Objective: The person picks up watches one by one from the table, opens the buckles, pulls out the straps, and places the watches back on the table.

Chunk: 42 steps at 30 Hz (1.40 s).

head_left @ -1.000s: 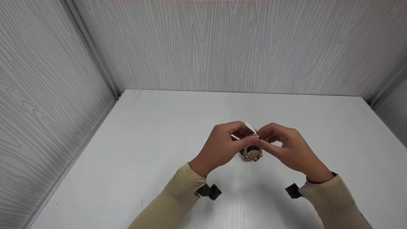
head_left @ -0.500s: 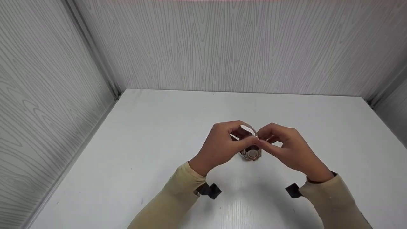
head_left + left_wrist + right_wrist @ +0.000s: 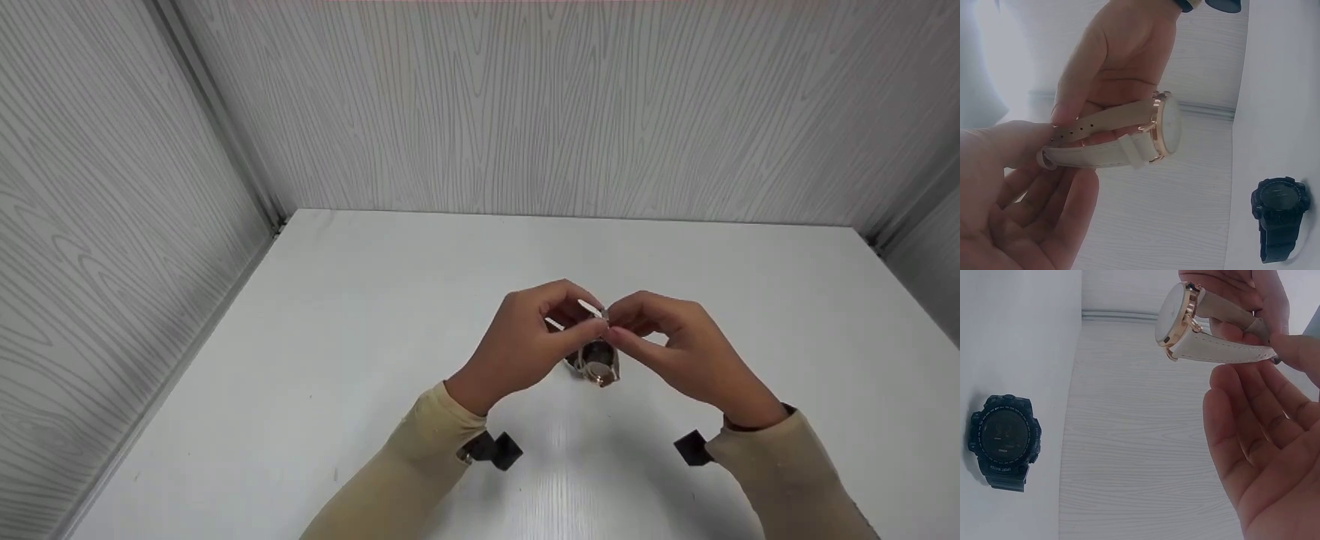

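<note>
A wristwatch (image 3: 600, 372) with a rose-gold case and a pale strap is held between both hands above the table. In the left wrist view the two halves of its strap (image 3: 1100, 156) lie nearly side by side, brought together at the far end. My left hand (image 3: 525, 330) pinches the strap end between thumb and fingers. My right hand (image 3: 679, 337) grips the same end, its fingertips meeting the left ones. In the right wrist view the watch's case (image 3: 1176, 318) hangs free, and the small buckle end is mostly covered by fingers.
A black digital sports watch (image 3: 1006, 436) lies on the white table (image 3: 360, 315), showing in both wrist views. From the head view it is largely hidden under the hands. Wood-grain panels (image 3: 480, 112) enclose the table at the back and sides.
Both hands stay nearly in place, with small finger shifts. The white part of the strap above the left fingers looks narrower, and the watch case has dipped slightly toward me.
</note>
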Each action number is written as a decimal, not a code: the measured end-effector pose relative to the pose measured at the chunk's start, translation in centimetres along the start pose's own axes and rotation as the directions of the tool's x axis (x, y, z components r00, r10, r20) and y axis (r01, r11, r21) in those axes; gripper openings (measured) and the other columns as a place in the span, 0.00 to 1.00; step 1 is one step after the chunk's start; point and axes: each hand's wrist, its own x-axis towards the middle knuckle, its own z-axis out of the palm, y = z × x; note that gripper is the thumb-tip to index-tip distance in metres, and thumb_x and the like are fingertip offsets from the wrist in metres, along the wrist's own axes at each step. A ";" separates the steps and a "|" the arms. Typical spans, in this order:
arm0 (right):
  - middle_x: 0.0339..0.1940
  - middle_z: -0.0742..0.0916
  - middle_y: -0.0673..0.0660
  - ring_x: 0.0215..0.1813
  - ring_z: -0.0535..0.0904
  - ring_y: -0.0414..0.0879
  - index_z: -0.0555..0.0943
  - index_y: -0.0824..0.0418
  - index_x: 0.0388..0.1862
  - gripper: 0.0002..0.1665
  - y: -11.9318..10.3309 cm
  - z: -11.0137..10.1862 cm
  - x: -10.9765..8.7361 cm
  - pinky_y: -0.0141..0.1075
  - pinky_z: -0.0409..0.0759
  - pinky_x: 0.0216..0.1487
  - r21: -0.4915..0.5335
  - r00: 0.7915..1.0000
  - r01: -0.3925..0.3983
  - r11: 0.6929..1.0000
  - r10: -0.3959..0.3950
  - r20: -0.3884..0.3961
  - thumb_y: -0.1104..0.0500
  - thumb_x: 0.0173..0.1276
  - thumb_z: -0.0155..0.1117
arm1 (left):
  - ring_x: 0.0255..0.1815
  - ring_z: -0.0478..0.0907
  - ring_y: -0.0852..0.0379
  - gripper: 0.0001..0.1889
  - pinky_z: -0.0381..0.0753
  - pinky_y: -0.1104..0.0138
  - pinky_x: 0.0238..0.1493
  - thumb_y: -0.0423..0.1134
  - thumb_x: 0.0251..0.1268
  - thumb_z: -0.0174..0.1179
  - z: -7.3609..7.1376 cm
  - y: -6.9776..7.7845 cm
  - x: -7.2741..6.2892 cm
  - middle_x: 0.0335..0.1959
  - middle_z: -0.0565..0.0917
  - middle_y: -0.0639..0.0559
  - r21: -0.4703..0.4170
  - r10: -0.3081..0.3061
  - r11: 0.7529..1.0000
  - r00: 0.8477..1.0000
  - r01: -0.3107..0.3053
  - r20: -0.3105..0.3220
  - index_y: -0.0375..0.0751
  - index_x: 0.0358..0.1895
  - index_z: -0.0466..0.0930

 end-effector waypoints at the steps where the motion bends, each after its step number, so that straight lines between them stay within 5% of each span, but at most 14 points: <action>1: 0.41 0.89 0.44 0.40 0.87 0.42 0.86 0.52 0.47 0.09 0.0 0.0 0.0 0.31 0.83 0.44 0.001 1.000 0.005 1.000 -0.005 -0.002 0.64 0.73 0.69 | 0.37 0.86 0.65 0.10 0.87 0.62 0.42 0.44 0.71 0.68 0.0 0.0 0.0 0.36 0.89 0.57 0.008 -0.002 1.000 1.000 0.002 0.004 0.44 0.48 0.86; 18: 0.39 0.90 0.46 0.38 0.86 0.40 0.86 0.49 0.43 0.09 0.3 -0.1 -0.2 0.32 0.83 0.42 -0.043 1.000 -0.010 0.999 0.011 0.016 0.64 0.71 0.71 | 0.38 0.85 0.67 0.07 0.85 0.68 0.43 0.40 0.70 0.68 0.0 0.1 0.0 0.38 0.88 0.58 0.037 -0.034 0.999 0.999 0.032 0.031 0.44 0.46 0.86; 25: 0.39 0.88 0.42 0.36 0.85 0.40 0.85 0.52 0.41 0.10 0.3 -0.3 -0.3 0.31 0.83 0.41 -0.030 0.999 -0.034 0.999 0.035 0.008 0.68 0.69 0.70 | 0.38 0.84 0.66 0.06 0.86 0.63 0.42 0.38 0.71 0.65 -0.5 0.2 0.2 0.37 0.87 0.57 0.037 0.013 0.999 0.999 -0.012 -0.041 0.43 0.46 0.84; 38: 0.37 0.87 0.46 0.42 0.85 0.39 0.83 0.56 0.43 0.02 -0.1 -0.4 0.1 0.31 0.81 0.42 -0.094 0.969 -0.228 0.969 0.216 -0.118 0.60 0.74 0.67 | 0.42 0.83 0.67 0.08 0.83 0.70 0.47 0.40 0.73 0.65 -1.4 -0.1 0.1 0.39 0.87 0.60 0.204 -0.064 0.976 0.996 0.074 -0.055 0.44 0.50 0.84; 42: 0.38 0.88 0.45 0.43 0.85 0.39 0.84 0.54 0.44 0.03 0.0 -0.4 0.1 0.33 0.81 0.43 -0.113 0.966 -0.243 0.963 0.229 -0.122 0.58 0.75 0.68 | 0.44 0.84 0.65 0.14 0.83 0.71 0.46 0.39 0.73 0.65 -1.3 0.0 0.1 0.42 0.89 0.57 0.219 -0.094 0.970 0.995 0.102 -0.046 0.43 0.58 0.85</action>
